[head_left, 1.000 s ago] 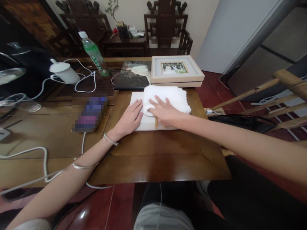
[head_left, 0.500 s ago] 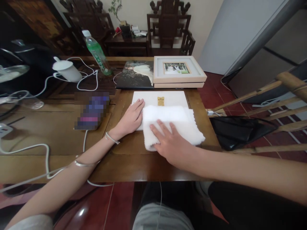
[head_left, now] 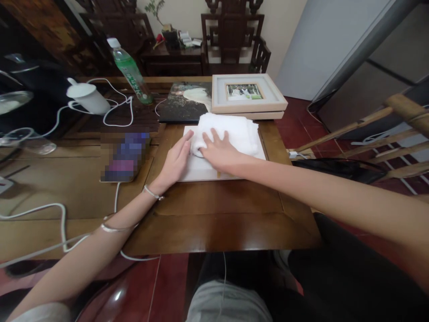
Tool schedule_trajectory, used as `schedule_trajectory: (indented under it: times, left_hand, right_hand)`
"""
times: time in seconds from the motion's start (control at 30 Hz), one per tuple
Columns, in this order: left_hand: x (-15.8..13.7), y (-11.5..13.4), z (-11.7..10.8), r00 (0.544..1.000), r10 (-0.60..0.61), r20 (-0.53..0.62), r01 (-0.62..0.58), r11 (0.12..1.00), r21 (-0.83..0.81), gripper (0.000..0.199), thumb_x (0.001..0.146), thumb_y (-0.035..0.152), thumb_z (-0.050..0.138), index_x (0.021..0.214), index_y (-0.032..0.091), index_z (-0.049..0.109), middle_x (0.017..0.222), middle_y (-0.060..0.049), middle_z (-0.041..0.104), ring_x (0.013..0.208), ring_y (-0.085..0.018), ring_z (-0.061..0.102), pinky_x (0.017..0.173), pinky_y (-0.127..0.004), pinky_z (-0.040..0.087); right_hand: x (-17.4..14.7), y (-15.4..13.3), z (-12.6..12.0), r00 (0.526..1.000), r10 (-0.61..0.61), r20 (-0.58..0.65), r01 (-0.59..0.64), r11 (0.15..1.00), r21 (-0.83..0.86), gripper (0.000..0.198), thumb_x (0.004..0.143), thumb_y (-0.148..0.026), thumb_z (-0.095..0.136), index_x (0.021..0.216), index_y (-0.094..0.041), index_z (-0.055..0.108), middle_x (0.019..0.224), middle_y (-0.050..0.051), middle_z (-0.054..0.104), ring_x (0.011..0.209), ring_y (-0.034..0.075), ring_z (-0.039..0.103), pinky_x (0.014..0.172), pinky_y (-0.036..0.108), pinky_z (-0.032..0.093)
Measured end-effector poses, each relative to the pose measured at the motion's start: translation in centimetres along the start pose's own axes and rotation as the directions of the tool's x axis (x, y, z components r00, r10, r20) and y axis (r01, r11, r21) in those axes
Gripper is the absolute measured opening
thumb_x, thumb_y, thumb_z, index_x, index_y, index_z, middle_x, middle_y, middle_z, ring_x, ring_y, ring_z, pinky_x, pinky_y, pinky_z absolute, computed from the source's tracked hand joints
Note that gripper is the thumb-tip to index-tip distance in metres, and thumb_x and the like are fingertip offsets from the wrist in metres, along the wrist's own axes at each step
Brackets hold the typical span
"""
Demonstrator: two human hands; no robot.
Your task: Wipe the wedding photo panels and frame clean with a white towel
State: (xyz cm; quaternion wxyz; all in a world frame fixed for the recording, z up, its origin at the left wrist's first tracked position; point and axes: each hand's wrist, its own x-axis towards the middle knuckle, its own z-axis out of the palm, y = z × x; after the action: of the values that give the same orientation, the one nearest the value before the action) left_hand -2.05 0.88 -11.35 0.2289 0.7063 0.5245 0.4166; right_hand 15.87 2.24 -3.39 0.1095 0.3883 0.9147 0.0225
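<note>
A folded white towel point(head_left: 234, 127) lies across the far part of a flat white panel point(head_left: 199, 172) on the table. My right hand point(head_left: 219, 152) rests palm down on the towel's near left part, its fingers spread. Just below that hand, a sliver of a small gold metal fitting point(head_left: 219, 174) shows on the panel; the rest is covered. My left hand point(head_left: 176, 160) lies along the panel's left edge, fingers stretched out and touching it. The panel's far right portion is hidden under the towel.
Behind the panel are stacked pale wooden photo frames point(head_left: 250, 107) and a dark picture board point(head_left: 181, 107). To the left are a phone point(head_left: 125, 156) on a cable, a lidded white mug point(head_left: 89, 98), a green-labelled bottle point(head_left: 130, 71) and a clear cup point(head_left: 36, 141). A wooden chair point(head_left: 378, 116) stands right.
My right hand has pushed the towel away from me, across the panel and over its far part. The panel's near side is now uncovered. My left hand stays at the left edge.
</note>
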Motion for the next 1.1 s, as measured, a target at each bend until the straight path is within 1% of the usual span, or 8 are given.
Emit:
schedule_trajectory:
  times: [0.1, 0.17, 0.33, 0.5, 0.6, 0.8, 1.0, 1.1]
  left_hand:
    - [0.1, 0.1, -0.2, 0.993, -0.002, -0.120, -0.010, 0.995, -0.100, 0.066, 0.107, 0.062, 0.027, 0.152, 0.019, 0.050, 0.159, -0.013, 0.049, 0.149, -0.026, 0.044, 0.126, -0.046, 0.031]
    - [0.0, 0.3, -0.3, 0.987, 0.022, -0.158, -0.033, 0.997, -0.067, 0.067, 0.107, 0.063, 0.024, 0.151, 0.021, 0.051, 0.159, -0.011, 0.050, 0.149, -0.026, 0.044, 0.127, -0.045, 0.030]
    - [-0.3, 1.1, -0.2, 0.992, 0.070, -0.103, -0.060, 0.994, 0.095, 0.069, 0.107, 0.064, 0.022, 0.145, 0.019, 0.057, 0.154, -0.012, 0.055, 0.145, -0.026, 0.049, 0.126, -0.047, 0.034]
    - [-0.2, 0.8, 0.5, 0.988, 0.109, 0.111, -0.132, 0.964, 0.232, 0.060, 0.107, 0.049, 0.030, 0.145, 0.009, 0.054, 0.153, -0.019, 0.054, 0.146, -0.032, 0.048, 0.126, -0.055, 0.033]
    - [0.0, 0.5, 0.7, 0.977, 0.128, 0.169, -0.172, 0.944, 0.280, 0.055, 0.102, 0.039, 0.039, 0.148, 0.011, 0.050, 0.156, -0.018, 0.051, 0.149, -0.034, 0.044, 0.126, -0.057, 0.031]
    - [-0.2, 1.8, 0.4, 0.972, 0.144, 0.185, -0.197, 0.929, 0.313, 0.043, 0.101, 0.032, 0.042, 0.135, 0.016, 0.064, 0.146, -0.014, 0.061, 0.139, -0.032, 0.054, 0.120, -0.054, 0.041]
    - [-0.5, 1.9, 0.1, 0.972, 0.155, 0.174, -0.206, 0.921, 0.330, 0.038, 0.100, 0.035, 0.044, 0.120, 0.018, 0.072, 0.118, -0.013, 0.074, 0.111, -0.034, 0.070, 0.104, -0.054, 0.054]
    - [-0.4, 1.4, -0.1, 0.976, 0.141, 0.164, -0.190, 0.923, 0.336, 0.040, 0.100, 0.036, 0.045, 0.124, 0.018, 0.070, 0.120, -0.013, 0.074, 0.112, -0.034, 0.070, 0.102, -0.052, 0.055]
  right_hand:
    - [-0.8, -1.2, 0.0, 0.984, -0.180, -0.009, 0.179, 0.983, -0.038, 0.050, 0.098, -0.008, 0.048, 0.145, -0.019, 0.059, 0.169, 0.020, 0.028, 0.155, 0.045, 0.022, 0.116, 0.073, 0.028]
    - [-2.3, -1.7, 0.1, 0.942, -0.334, -0.038, 0.332, 0.941, -0.063, 0.047, 0.097, -0.009, 0.048, 0.141, -0.021, 0.062, 0.168, 0.016, 0.032, 0.155, 0.042, 0.025, 0.118, 0.070, 0.029]
    - [-6.3, -1.2, -0.5, 0.867, -0.499, -0.004, 0.499, 0.867, -0.022, 0.042, 0.092, -0.003, 0.047, 0.125, -0.017, 0.069, 0.154, 0.016, 0.054, 0.144, 0.037, 0.044, 0.107, 0.058, 0.044]
    - [-6.5, 1.5, -1.5, 0.939, -0.343, 0.037, 0.340, 0.938, 0.066, 0.044, 0.087, 0.001, 0.045, 0.117, -0.017, 0.071, 0.123, 0.015, 0.072, 0.109, 0.028, 0.067, 0.085, 0.040, 0.047]
    - [-4.9, 3.1, -1.8, 0.982, -0.188, 0.019, 0.186, 0.978, 0.091, 0.043, 0.087, -0.002, 0.045, 0.118, -0.017, 0.071, 0.114, 0.016, 0.073, 0.089, 0.026, 0.068, 0.072, 0.036, 0.043]
    - [-0.2, 3.4, -2.5, 0.994, 0.026, -0.104, 0.000, 0.971, 0.240, 0.039, 0.092, -0.008, 0.043, 0.123, -0.014, 0.066, 0.121, 0.019, 0.069, 0.092, 0.026, 0.065, 0.068, 0.033, 0.038]
    - [4.1, 1.2, -3.7, 0.985, -0.089, -0.146, 0.125, 0.958, 0.258, 0.035, 0.093, -0.007, 0.042, 0.116, -0.014, 0.067, 0.118, 0.015, 0.069, 0.095, 0.025, 0.063, 0.070, 0.030, 0.036]
    - [4.4, 1.4, -4.6, 0.988, -0.115, -0.105, 0.138, 0.960, 0.243, 0.033, 0.092, -0.007, 0.043, 0.113, -0.014, 0.068, 0.117, 0.015, 0.069, 0.095, 0.024, 0.062, 0.069, 0.030, 0.035]
